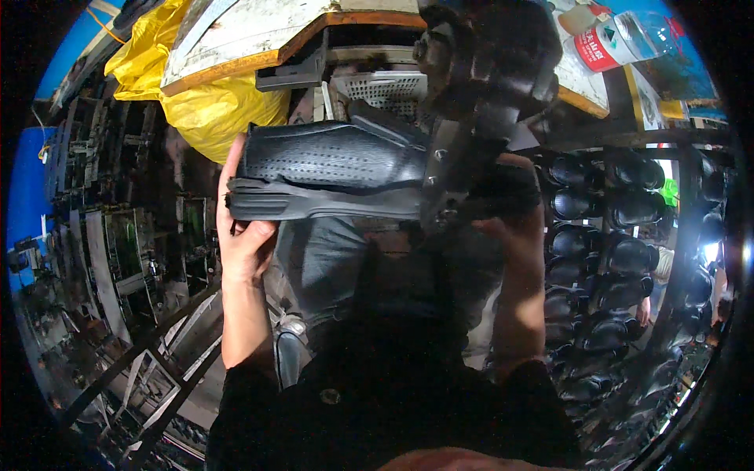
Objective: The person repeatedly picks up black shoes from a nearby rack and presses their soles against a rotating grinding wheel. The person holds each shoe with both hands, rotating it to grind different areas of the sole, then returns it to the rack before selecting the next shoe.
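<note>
A black shoe [330, 157] with rows of small perforations lies on its side across the middle of the view. Its ridged black sole [326, 202] faces me. My left hand [250, 243] grips the shoe's left end, thumb under the sole edge and fingers behind. Over the shoe's right part comes the dark head of a machine [487, 71], whose narrow lower arm meets the shoe and hides part of it. My right hand [514, 216] is closed around the shoe's right end, mostly in deep shadow. Its thumb shows below.
A worn white worktable [314, 20] with a wooden edge stands ahead, a yellow bag [224, 118] at its left. A plastic bottle [620, 41] lies on it at right. Racks of black shoes [605, 259] fill the right side; metal frames [118, 275] stand left.
</note>
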`<state>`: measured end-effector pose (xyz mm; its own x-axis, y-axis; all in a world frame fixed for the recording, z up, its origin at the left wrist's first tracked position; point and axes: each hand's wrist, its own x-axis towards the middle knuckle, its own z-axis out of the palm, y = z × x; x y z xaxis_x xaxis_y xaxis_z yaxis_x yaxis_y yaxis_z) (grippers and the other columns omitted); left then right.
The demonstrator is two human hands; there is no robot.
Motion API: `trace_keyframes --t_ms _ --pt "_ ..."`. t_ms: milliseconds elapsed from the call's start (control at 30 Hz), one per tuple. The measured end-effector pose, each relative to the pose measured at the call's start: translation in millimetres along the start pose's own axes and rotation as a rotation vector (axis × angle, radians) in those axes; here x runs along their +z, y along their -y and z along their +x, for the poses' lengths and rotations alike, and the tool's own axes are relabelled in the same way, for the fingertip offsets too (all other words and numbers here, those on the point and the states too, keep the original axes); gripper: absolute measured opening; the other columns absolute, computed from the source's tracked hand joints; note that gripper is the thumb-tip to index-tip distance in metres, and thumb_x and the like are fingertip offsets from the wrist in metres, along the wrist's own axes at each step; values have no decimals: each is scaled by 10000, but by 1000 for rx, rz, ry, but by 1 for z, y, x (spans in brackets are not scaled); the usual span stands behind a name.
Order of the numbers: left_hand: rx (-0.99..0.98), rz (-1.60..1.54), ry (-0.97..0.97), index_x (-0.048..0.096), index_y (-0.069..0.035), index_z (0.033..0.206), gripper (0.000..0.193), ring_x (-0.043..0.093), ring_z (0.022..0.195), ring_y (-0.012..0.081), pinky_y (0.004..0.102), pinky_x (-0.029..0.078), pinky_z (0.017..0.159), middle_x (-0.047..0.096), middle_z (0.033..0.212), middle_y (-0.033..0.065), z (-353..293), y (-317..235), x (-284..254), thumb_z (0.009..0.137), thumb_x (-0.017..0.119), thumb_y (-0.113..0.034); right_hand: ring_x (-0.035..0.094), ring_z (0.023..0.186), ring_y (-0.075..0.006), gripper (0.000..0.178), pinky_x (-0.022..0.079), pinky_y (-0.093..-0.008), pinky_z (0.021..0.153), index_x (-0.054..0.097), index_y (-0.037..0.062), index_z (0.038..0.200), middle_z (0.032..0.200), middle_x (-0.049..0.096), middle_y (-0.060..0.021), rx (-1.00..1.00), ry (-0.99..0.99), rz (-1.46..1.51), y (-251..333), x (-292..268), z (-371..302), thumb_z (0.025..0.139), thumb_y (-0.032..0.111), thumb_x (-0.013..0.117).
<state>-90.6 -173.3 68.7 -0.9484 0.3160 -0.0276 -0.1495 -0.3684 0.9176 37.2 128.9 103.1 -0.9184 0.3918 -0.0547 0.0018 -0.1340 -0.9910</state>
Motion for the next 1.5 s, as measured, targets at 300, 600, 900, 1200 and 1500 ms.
trace_keyframes --t_ms 300,600,900,1200,1500 --pt "672 847 56 421 19 1441 882 343 1434 372 508 176 1189 434 1490 238 2 -18 24 780 791 -434 642 1112 -214 704 519 -346 950 548 66 1252 1176 673 -92 -62 176 -131 -7 17 10 656 137 916" --pt "535 1109 537 600 -69 1242 625 511 1277 351 578 217 1160 603 1276 133 24 -44 111 692 839 -245 683 1021 -319 585 526 -375 869 536 48 1245 1097 681 -150 -208 268 -612 26 25 11 813 354 784" --pt "126 629 451 655 -42 1066 453 656 1037 254 443 357 1107 698 1060 97 20 -21 108 658 852 -48 615 1039 -414 604 500 -446 892 527 34 1251 1128 636 -192 -447 279 -760 24 24 14 804 356 775" --pt "72 325 484 610 -18 1174 562 606 1096 157 318 461 981 649 1169 74 16 9 92 672 855 44 446 1341 -289 1202 397 -422 1087 271 67 1522 1500 395 -154 -135 274 -108 -81 -4 13 546 165 965" --pt "-78 -120 424 534 -29 1247 650 566 1218 227 353 443 1027 582 1337 174 6 32 93 682 848 35 362 1419 -291 1219 311 -422 1162 205 87 1556 1546 344 -152 141 269 291 -146 -14 14 560 91 909"
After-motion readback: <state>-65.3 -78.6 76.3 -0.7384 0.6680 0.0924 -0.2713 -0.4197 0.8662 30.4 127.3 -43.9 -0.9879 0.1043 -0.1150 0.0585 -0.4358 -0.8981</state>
